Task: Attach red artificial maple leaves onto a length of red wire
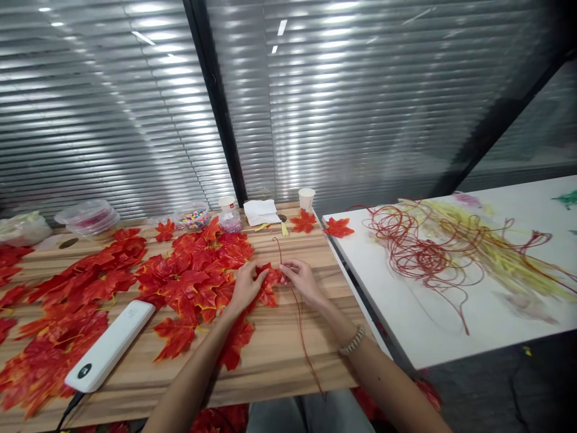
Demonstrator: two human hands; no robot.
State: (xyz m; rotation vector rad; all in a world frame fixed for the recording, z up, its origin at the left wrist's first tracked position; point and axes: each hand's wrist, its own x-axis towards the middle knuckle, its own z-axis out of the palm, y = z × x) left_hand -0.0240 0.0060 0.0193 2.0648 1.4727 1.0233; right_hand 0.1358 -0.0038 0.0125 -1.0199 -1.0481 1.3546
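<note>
My left hand (246, 284) and my right hand (303, 279) meet over the wooden table (274, 355), both pinched on one red maple leaf (270, 282). A thin red wire stem (301, 328) runs through the leaf, rising above it and trailing down past my right wrist to the table's front edge. A bead bracelet sits on my right wrist. A heap of red fabric leaves (193, 276) lies just left of my left hand.
More red leaves (54, 319) cover the table's left. A white power bank (110, 344) lies at front left. Bead tubs (195, 218), paper cups (306, 197) and a tissue pack (260, 211) stand at the back. Tangled red and yellow wires (433, 249) lie on the white table (406, 325) to the right.
</note>
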